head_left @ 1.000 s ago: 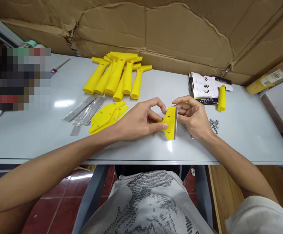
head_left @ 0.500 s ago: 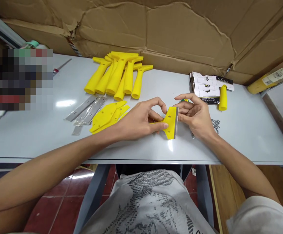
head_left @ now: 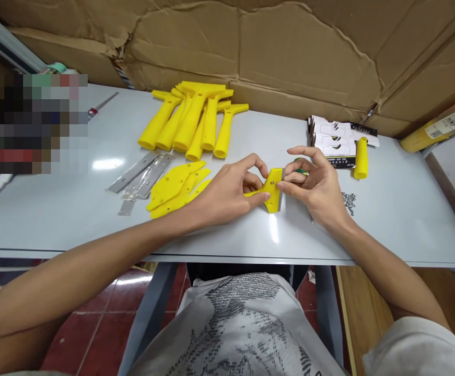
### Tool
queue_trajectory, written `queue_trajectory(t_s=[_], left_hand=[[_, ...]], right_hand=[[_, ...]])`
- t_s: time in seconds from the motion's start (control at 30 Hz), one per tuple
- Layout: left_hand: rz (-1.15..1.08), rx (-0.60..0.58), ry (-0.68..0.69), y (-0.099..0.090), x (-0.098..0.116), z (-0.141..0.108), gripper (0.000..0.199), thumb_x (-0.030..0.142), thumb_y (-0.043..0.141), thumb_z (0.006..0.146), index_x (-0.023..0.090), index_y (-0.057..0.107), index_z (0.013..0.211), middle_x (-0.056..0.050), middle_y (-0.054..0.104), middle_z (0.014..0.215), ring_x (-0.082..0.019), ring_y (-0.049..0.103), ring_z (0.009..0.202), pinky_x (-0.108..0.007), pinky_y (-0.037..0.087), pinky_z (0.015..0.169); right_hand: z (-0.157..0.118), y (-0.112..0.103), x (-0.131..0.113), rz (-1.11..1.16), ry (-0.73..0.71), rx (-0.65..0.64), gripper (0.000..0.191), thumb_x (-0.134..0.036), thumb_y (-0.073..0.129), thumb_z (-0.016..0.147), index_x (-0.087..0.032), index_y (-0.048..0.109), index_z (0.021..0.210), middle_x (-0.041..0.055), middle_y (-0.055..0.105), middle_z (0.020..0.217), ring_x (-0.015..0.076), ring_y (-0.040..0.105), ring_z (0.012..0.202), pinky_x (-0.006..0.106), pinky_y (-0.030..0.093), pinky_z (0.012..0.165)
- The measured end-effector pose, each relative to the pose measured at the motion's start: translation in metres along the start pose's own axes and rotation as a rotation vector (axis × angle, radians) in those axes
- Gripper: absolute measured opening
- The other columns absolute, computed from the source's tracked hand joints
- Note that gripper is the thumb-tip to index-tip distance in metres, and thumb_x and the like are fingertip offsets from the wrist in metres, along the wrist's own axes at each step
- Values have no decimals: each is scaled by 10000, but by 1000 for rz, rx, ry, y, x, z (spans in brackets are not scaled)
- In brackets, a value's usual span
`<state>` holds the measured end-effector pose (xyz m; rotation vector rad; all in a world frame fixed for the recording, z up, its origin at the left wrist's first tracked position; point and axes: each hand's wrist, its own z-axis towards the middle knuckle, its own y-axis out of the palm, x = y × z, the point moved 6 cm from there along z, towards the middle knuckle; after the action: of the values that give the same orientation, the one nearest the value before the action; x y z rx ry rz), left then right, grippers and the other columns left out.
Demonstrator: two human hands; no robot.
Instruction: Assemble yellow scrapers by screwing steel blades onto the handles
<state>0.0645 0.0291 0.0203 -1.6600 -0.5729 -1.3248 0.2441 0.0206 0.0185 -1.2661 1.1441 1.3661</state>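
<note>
My left hand [head_left: 231, 190] pinches the handle side of a yellow scraper [head_left: 273, 193] over the front of the table. A grey metal blade [head_left: 282, 188] runs along the scraper's right edge. My right hand [head_left: 321, 190] has its thumb and a finger closed on that blade edge, with the index finger raised. Behind its fingers a green and yellow object [head_left: 301, 166] shows in part. Flat yellow plates [head_left: 174, 185] lie left of my left hand, next to grey blades [head_left: 137, 172] in clear wrapping. Small screws [head_left: 349, 202] lie right of my right hand.
Several yellow handles [head_left: 188, 120] are heaped at the back of the white table [head_left: 74, 219]. Printed cards [head_left: 333, 138] and a yellow tube [head_left: 361, 159] are at the back right. A screwdriver [head_left: 104, 105] lies at the back left. Cardboard [head_left: 274, 57] stands behind.
My right thumb and finger have closed on the scraper's blade edge. The scraper has shifted slightly up and is tilted a little differently. The view has moved slightly.
</note>
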Motion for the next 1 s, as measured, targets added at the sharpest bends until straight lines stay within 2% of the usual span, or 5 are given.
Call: queue_trajectory(t_s=[0.2, 0.53, 0.7, 0.87, 1.0], left_hand=[[-14, 96, 88, 3, 0, -1, 288, 322, 769, 860, 226, 548, 1018, 16, 689, 929, -123, 651, 751, -254, 535, 700], [-56, 64, 84, -1, 3, 3, 304, 370, 789, 875, 188, 633, 1063, 7, 680, 859, -132, 636, 760, -255, 548, 710], [-198, 72, -33, -9, 2, 6, 439, 426, 928, 740, 159, 686, 991, -56, 760, 949, -172, 715, 835, -284, 608, 762], [-220, 152, -134, -14, -5, 6, 508, 422, 1004, 628, 147, 706, 935, -41, 754, 838, -175, 726, 769, -286, 630, 721], [-207, 131, -134, -12, -5, 6, 498, 425, 1006, 626, 151, 705, 912, -40, 761, 828, -172, 734, 758, -281, 633, 712]], right_hand=[[1, -3, 3, -43, -7, 15, 650, -331, 1017, 665, -302, 629, 1186, -28, 634, 962, 144, 702, 781, 358, 650, 834], [5, -3, 2, -51, -70, -13, 495, -322, 1008, 685, -256, 718, 1081, -8, 701, 1002, 149, 707, 903, 321, 624, 851], [4, -4, -2, -173, -96, -20, 265, -382, 929, 813, -226, 787, 973, 10, 758, 874, 143, 704, 791, 313, 594, 736], [4, -6, -5, -147, -85, -11, 281, -378, 973, 750, -229, 818, 931, 7, 783, 849, 138, 698, 734, 317, 617, 728], [5, -7, -1, -136, -38, -10, 295, -390, 999, 702, -221, 825, 869, 16, 794, 831, 143, 705, 712, 324, 630, 718]])
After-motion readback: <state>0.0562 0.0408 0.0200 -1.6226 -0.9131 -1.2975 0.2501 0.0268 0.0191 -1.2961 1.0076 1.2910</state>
